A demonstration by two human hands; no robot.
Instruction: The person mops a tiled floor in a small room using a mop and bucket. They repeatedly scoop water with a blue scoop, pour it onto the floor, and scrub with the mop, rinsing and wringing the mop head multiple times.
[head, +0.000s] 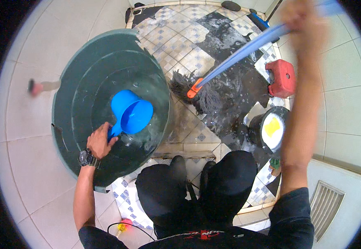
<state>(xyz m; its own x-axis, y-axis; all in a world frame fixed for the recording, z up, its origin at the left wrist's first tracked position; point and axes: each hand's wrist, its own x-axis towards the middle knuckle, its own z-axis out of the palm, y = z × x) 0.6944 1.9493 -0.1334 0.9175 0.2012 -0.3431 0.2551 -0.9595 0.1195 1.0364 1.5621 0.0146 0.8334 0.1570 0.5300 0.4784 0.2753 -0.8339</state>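
My left hand [101,141], with a watch on the wrist, grips the handle of a blue plastic water dipper [132,113] over a large green tub [84,74] with a broken rim. Water seems to lie in the tub. My right hand [298,15], blurred, is closed around the blue pole of a string mop [210,99] at the upper right. The mop's orange clamp [194,88] and grey strands rest on the tiled floor beside the tub.
A red plastic stool [283,77] and a black bucket [256,127] of white suds with something yellow stand at the right. A blue-edged push broom [259,23] leans in the far corner. Wet, foamy dark patches cover part of the floor [236,81]. A raised tiled edge [183,154] lies before my feet.
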